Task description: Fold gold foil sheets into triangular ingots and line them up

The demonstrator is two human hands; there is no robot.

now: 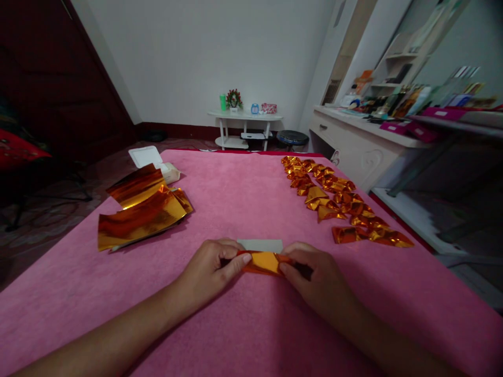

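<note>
A sheet of gold foil paper (264, 262) lies between my hands at the near middle of the pink cloth, partly rolled or folded over. Its pale grey back (261, 244) shows along the far side. My left hand (222, 260) pinches the left end, thumb on top of the shiny fold. At the other end my right hand (306, 264) grips the foil with thumb and fingers closed. The undersides of the fingers are hidden. To the left is a stack of flat gold foil sheets (143, 217). On the right lie several folded gold foil pieces (341, 196) in rough rows.
A white open box (151, 157) stands behind the foil stack. The pink cloth (231, 193) covers the surface under my hands. Beyond it are a small white table (245, 116) and a dark round stool (293, 138). A cluttered white dresser (353, 139) stands at the right.
</note>
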